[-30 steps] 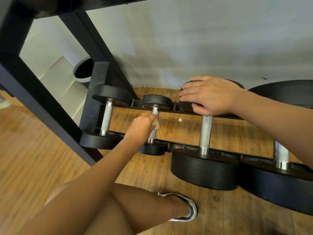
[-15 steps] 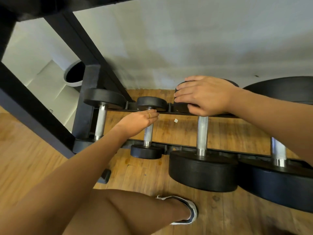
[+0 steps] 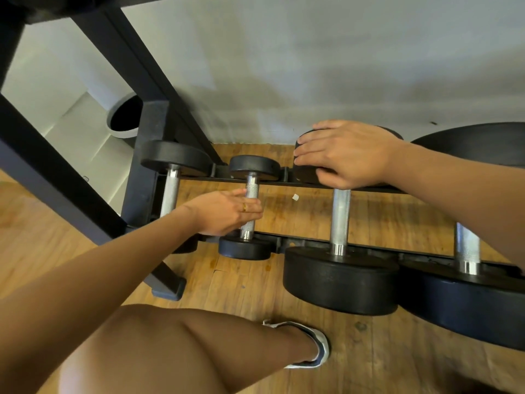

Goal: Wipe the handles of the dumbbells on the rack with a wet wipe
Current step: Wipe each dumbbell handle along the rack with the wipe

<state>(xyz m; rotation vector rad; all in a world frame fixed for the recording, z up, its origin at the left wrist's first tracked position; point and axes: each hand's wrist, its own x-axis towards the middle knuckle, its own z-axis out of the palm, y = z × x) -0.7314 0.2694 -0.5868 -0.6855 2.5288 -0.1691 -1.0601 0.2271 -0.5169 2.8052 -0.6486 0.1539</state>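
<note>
Several black dumbbells with steel handles lie across the low rack rail (image 3: 284,182). My left hand (image 3: 227,211) grips the lower part of the small dumbbell's handle (image 3: 251,189), second from the left. No wet wipe shows; anything under that hand is hidden. My right hand (image 3: 349,153) rests with straight fingers on the far head of the third dumbbell, above its bare handle (image 3: 340,220). The leftmost handle (image 3: 170,191) and a fourth handle (image 3: 466,248) at the right are untouched.
The rack's black upright (image 3: 147,166) and slanted brace stand at the left, its foot (image 3: 167,291) on the wooden floor. A small white scrap (image 3: 295,197) lies under the rack. My knee and shoe (image 3: 315,348) are in front. A grey wall is behind.
My left hand slid up the small dumbbell's handle toward the far head, then back down toward the near head. The bit of wipe seen earlier is now hidden. My right hand stayed put.
</note>
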